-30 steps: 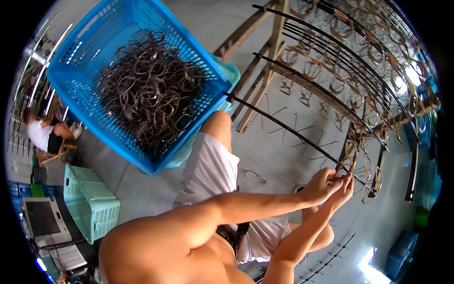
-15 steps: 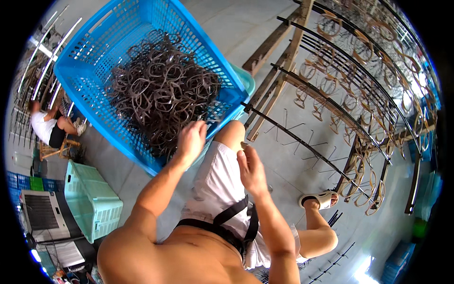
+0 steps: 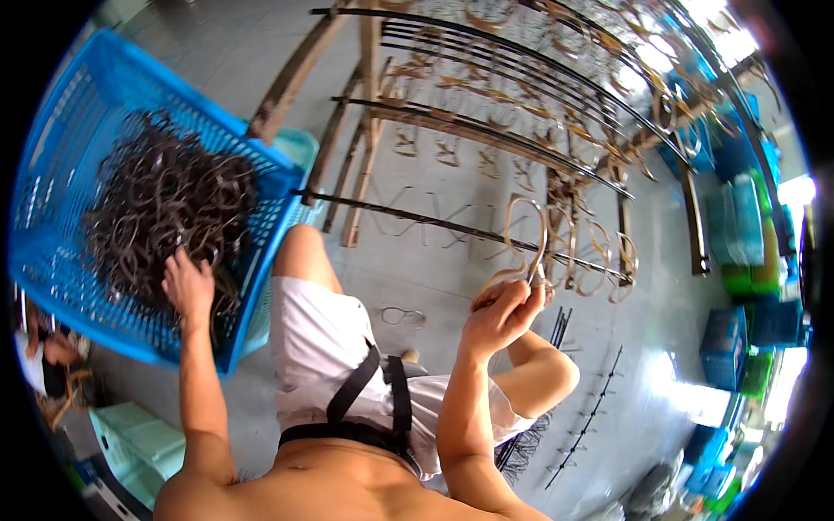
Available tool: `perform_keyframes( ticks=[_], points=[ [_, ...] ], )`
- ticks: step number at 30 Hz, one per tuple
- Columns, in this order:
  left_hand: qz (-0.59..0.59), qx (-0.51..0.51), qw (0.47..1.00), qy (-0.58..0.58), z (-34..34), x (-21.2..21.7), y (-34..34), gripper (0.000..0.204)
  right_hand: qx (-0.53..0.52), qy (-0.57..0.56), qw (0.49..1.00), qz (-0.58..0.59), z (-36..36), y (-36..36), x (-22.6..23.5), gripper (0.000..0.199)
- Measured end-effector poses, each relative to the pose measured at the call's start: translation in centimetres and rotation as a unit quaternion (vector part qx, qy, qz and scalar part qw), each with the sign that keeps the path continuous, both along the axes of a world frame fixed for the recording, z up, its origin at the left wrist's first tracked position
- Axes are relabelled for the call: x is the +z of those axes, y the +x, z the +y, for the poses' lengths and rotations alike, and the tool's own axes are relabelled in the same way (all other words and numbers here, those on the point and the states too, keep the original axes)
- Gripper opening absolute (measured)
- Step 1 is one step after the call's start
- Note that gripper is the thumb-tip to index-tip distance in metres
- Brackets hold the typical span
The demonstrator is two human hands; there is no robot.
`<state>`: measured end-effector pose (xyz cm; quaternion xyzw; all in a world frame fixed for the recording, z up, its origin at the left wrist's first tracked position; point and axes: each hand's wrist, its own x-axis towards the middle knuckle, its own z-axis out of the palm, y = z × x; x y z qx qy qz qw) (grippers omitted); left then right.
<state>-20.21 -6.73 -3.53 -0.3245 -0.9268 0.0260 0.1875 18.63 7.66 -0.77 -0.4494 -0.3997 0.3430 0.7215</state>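
Observation:
My left hand (image 3: 188, 285) reaches into the blue basket (image 3: 276, 227), its fingers apart on the edge of a pile of dark brown looped pieces (image 3: 165, 195). Whether a fingertip hooks any piece is hard to see. Raised over my bent leg on the right, my right hand (image 3: 504, 319) is closed on a light brown looped frame (image 3: 544, 234). The loop stands up above the fingers, in front of the lowest bar of a rack (image 3: 469, 230). Part of the held frame is hidden by the fingers.
Similar loops (image 3: 599, 247) hang from the rack's bars. One thin loop (image 3: 402, 317) lies on the floor. A rod with short prongs (image 3: 584, 418) lies to the right. Blue crates (image 3: 724, 347) stand far right, a pale green crate (image 3: 139, 447) lower left. Another person (image 3: 43, 352) sits far left.
The view has swung to the right. My left hand has gone onto the pile and its fingers have spread. My right hand has moved right, up toward the rack, with a looped frame now plainly visible.

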Motion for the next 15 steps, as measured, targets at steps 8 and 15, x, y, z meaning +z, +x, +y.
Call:
perform_keyframes(
  ticks=[8,15],
  points=[
    [0.038,-0.026,0.998,0.031,1.6,1.1,0.2,0.026,-0.099,-0.078,0.989,-0.083,4.7,3.4,-4.1,0.017],
    [-0.171,-0.023,0.944,0.28,-0.3,-0.4,-0.8,0.033,-0.002,-0.088,0.989,0.116,5.3,2.6,-4.7,0.018]
  ],
)
